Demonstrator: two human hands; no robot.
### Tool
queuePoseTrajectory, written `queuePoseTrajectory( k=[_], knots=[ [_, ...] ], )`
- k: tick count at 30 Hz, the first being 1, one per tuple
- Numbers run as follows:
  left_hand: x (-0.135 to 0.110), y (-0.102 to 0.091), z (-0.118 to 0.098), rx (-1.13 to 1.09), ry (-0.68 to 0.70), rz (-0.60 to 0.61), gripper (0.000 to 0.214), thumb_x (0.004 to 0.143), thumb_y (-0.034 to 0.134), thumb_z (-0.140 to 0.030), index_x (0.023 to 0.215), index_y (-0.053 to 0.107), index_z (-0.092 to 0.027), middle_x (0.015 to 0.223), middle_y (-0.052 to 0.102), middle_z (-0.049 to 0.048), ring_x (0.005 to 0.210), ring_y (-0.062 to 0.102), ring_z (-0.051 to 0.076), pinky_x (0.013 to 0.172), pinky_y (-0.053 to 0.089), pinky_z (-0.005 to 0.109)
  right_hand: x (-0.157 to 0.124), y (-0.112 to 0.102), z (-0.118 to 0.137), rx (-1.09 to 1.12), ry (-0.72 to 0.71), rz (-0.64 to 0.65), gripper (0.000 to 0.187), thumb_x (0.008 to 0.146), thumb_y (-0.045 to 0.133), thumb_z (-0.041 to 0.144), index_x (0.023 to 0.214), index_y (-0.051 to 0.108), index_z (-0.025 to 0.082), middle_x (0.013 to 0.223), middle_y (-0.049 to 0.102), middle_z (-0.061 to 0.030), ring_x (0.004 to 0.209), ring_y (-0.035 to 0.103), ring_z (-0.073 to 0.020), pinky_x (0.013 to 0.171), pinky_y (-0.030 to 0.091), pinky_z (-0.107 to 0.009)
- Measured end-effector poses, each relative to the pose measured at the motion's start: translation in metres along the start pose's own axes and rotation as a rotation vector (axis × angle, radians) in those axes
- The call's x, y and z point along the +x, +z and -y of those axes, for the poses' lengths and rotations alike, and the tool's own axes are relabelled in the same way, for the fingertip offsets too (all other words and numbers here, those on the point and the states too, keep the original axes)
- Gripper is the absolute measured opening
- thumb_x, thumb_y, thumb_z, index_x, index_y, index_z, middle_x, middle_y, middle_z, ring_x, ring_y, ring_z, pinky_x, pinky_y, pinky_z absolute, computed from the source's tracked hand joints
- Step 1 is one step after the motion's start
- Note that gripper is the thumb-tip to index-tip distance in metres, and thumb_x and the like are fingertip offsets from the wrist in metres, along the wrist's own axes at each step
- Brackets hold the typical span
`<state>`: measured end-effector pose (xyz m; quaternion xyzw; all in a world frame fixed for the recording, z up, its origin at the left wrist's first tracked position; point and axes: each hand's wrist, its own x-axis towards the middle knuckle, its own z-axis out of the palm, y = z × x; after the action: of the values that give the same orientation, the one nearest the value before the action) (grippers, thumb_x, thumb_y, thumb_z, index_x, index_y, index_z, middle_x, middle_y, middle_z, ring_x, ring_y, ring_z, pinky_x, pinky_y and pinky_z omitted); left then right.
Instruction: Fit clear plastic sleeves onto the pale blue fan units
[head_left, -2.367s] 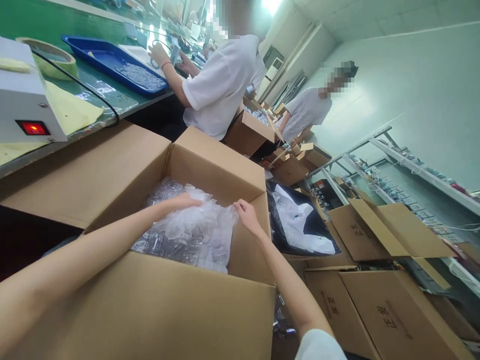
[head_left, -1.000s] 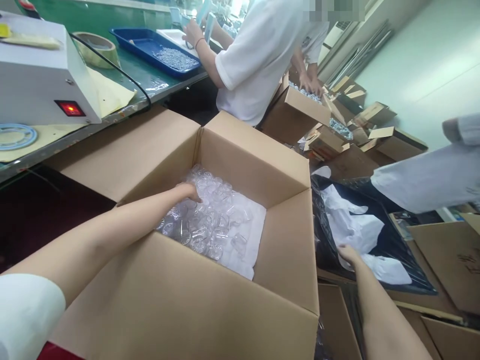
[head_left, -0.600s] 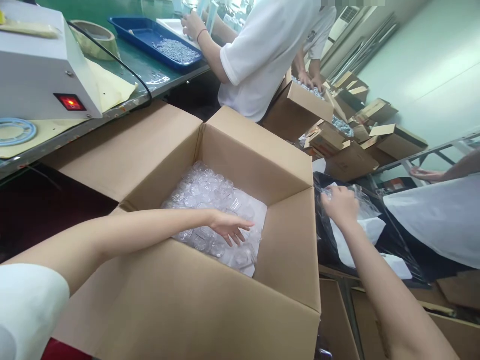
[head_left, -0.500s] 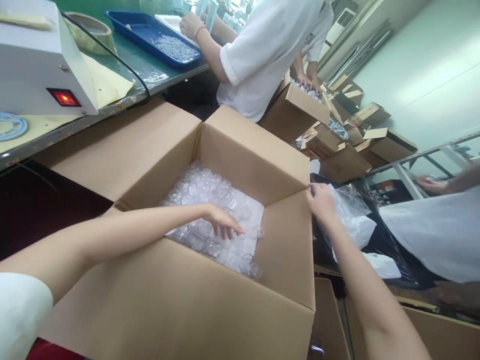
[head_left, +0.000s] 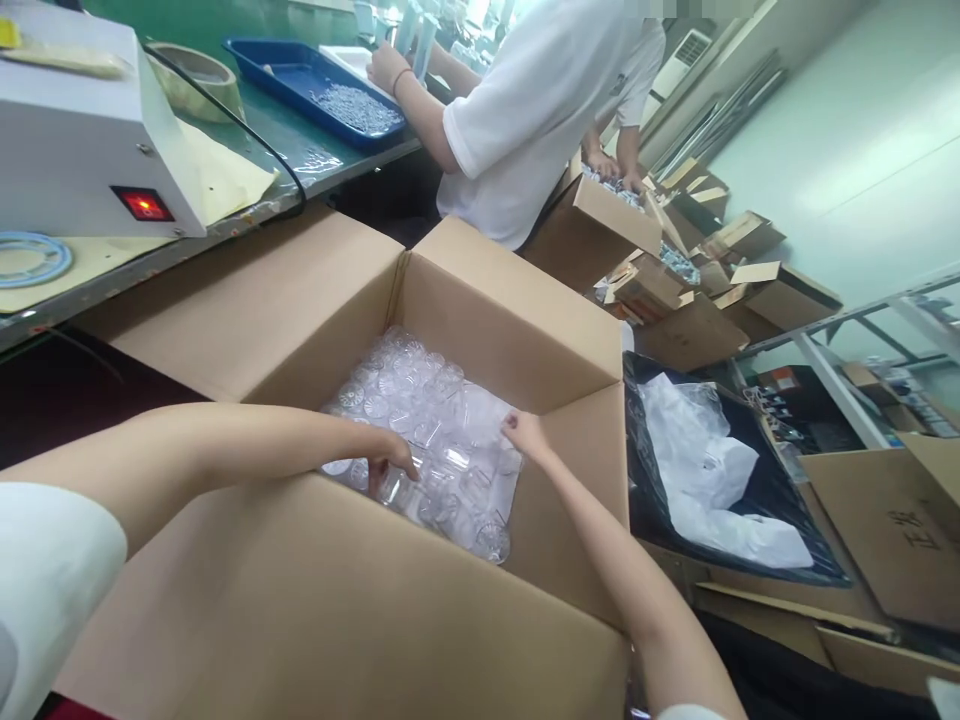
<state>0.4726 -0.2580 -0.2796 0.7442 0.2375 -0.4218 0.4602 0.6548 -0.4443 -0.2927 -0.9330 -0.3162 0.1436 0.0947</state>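
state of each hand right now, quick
Left hand: partly curled over clear containers; grip cannot be told.
Right hand: curled closed by the white sheet; any hold unclear.

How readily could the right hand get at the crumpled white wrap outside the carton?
Probably not directly: the right hand is inside the carton, whose side wall stands between it and the white wrap. Above the wall, the way looks free.

L grip (head_left: 391,452) in ctn (head_left: 337,600), clr pcs (head_left: 405,380)

Clear pieces (head_left: 405,385) crowded in cardboard box (head_left: 360,600)
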Motion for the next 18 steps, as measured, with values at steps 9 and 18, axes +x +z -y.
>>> queuePoseTrajectory(
  k=[9, 18],
  knots=[
    [0.017, 0.090, -0.113, -0.053, 0.404, 0.352, 0.046, 0.090, 0.052, -0.043, 0.127, 0.050, -0.015, 0.128, 0.057, 0.0125, 0.104, 0.063, 0.019, 0.083, 0.055, 0.033, -0.064, -0.192, -0.142, -0.183, 0.398, -0.765, 0.034, 0.074, 0.044, 0.010, 0.104, 0.060, 0.007, 0.109, 0.059, -0.0247, 0.112, 0.050, -0.0316, 0.090, 0.037, -0.042],
    [0.028, -0.024, -0.058, 0.066, 0.243, -0.546, 0.053, 0.089, 0.055, -0.034, 0.138, 0.038, -0.019, 0.149, 0.030, 0.0130, 0.134, 0.034, 0.033, 0.106, 0.032, 0.058, -0.098, -0.120, -0.256, -0.333, 0.672, -0.313, 0.010, 0.090, 0.058, 0.025, 0.083, 0.064, 0.024, 0.094, 0.065, -0.0034, 0.083, 0.062, -0.0133, 0.073, 0.051, -0.027]
  ],
)
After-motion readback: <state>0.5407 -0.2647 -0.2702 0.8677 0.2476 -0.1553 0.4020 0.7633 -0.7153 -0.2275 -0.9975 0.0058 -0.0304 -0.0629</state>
